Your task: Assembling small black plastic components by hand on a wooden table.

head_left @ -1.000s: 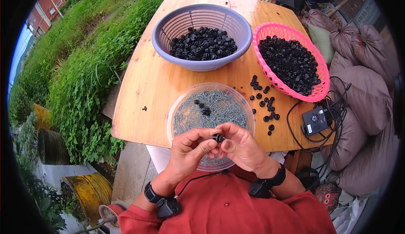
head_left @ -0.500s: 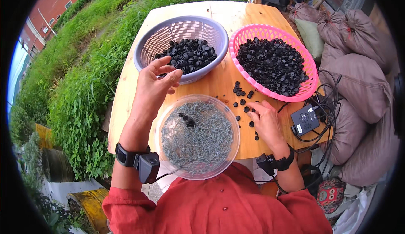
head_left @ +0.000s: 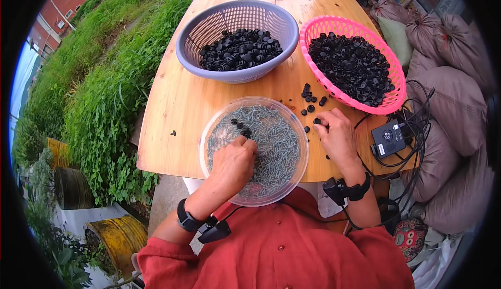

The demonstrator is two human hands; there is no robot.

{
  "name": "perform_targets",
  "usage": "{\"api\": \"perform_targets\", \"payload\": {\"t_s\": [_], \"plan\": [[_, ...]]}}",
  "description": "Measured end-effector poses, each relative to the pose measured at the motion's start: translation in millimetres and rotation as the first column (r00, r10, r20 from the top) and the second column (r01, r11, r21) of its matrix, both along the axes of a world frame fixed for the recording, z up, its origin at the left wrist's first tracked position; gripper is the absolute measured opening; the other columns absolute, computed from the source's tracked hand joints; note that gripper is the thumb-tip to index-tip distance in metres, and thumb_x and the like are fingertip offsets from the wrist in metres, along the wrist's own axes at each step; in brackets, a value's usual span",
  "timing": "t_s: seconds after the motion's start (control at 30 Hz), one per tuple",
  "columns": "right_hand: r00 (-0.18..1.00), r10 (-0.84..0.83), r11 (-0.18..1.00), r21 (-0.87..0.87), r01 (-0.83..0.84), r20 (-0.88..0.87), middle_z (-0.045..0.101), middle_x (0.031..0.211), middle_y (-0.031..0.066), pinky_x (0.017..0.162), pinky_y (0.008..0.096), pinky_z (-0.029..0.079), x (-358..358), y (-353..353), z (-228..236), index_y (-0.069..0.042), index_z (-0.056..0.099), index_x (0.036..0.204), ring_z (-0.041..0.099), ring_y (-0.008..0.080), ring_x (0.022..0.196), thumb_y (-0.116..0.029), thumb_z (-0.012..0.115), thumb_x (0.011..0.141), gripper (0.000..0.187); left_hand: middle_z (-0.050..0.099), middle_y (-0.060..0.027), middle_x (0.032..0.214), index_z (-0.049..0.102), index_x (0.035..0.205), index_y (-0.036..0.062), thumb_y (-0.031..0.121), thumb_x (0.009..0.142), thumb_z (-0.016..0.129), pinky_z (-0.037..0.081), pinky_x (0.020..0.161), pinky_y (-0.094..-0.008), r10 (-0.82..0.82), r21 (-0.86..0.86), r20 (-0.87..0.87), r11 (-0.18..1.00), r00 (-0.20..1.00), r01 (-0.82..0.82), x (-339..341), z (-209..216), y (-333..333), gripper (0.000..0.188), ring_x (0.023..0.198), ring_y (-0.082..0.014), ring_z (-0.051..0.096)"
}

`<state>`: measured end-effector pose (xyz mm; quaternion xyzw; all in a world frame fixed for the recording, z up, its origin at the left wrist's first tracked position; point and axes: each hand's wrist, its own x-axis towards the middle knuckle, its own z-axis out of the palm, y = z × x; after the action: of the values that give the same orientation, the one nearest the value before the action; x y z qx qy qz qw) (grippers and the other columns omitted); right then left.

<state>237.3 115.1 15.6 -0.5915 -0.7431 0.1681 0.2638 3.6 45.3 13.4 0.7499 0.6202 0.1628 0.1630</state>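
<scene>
My left hand [head_left: 235, 161] reaches into a clear round plastic tub [head_left: 303, 151] of small grey screws [head_left: 276, 145]. Its fingers are closed and point down among the screws; whatever they grip is hidden. A few black pieces [head_left: 245, 131] lie on the screws just beyond its fingertips. To the right of the tub, my right hand [head_left: 338, 139] pinches a small round black cap [head_left: 317, 121] between thumb and finger, just over the wooden table [head_left: 169, 106]. Several loose black caps [head_left: 308, 97] are scattered on the wood beyond it.
A grey-purple basket [head_left: 237, 75] and a pink basket [head_left: 401, 88], both heaped with black caps, stand at the back. A black box-shaped device [head_left: 389, 139] with tangled cables [head_left: 420, 122] sits at the right edge. Stuffed sacks [head_left: 443, 101] crowd the right side.
My left hand has come down from beside the grey-purple basket into the tub, its fingers closing. My right hand has taken up a black cap from the table. The view has shifted slightly.
</scene>
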Motion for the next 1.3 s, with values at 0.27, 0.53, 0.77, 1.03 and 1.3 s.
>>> {"api": "perform_targets", "payload": {"t_s": [0.27,0.53,0.77,1.03,1.3], "plan": [[0.982,0.19,0.979,0.066,-0.191,0.018,0.056,0.086,0.0125,0.074,0.0405,0.045,0,-2,-5,-0.006,0.064,0.091,0.056,0.031,0.085,-0.008,0.065,0.073,0.018,0.056,-0.0155,0.081,0.053,0.08,0.0042,0.006,0.077,0.057,0.045,0.062,-0.0439,0.047,0.054,0.164,0.997,0.985,-0.057,-3,-4,-10,0.006,0.073,-0.0354,0.058],[0.982,0.167,0.985,0.06,-0.162,-0.09,0.057,0.081,0.0109,0.069,0.0363,0.046,5,-4,-10,-0.004,0.064,0.086,0.058,0.0275,0.078,-0.006,0.065,0.073,0.013,0.059,-0.0138,0.078,0.051,0.083,0.003,0.0,0.077,0.058,0.046,0.059,-0.0384,0.062,0.168,0.334,0.978,0.941,-0.124,-4,-8,-16,0.009,0.071,-0.0296,0.06],[0.712,0.125,0.874,-0.263,-0.409,-0.691,0.062,0.084,0.0016,0.067,0.0193,0.046,5,-16,5,0.001,0.062,0.091,0.057,0.0062,0.071,-0.002,0.064,0.079,0.013,0.059,-0.0088,0.088,0.05,0.095,0.0014,-0.001,0.087,0.051,0.053,0.062,-0.025,0.292,-0.295,0.925,0.955,0.242,-0.026,0,0,-19,0.008,0.073,-0.0154,0.062],[0.214,-0.252,0.619,-0.328,-0.714,-0.944,0.064,0.088,0.0065,0.065,0.0204,0.048,-29,-55,8,-0.001,0.058,0.098,0.059,0.0092,0.072,-0.006,0.061,0.085,0.014,0.063,-0.0114,0.09,0.052,0.095,0.0021,0.001,0.085,0.058,0.053,0.066,-0.0255,0.225,-0.225,0.972,0.974,-0.069,0.001,19,11,-29,0.012,0.077,-0.0157,0.063],[0.01,-0.461,0.569,-0.304,-0.764,-0.887,0.063,0.088,0.0073,0.062,0.023,0.045,-50,-67,1,-0.005,0.057,0.1,0.058,0.013,0.074,-0.01,0.057,0.087,0.014,0.063,-0.0098,0.091,0.054,0.091,0.0005,-0.002,0.083,0.06,0.052,0.068,-0.0242,0.035,-0.03,0.998,0.992,0.043,-0.123,26,17,-35,0.01,0.078,-0.0128,0.062]]}}
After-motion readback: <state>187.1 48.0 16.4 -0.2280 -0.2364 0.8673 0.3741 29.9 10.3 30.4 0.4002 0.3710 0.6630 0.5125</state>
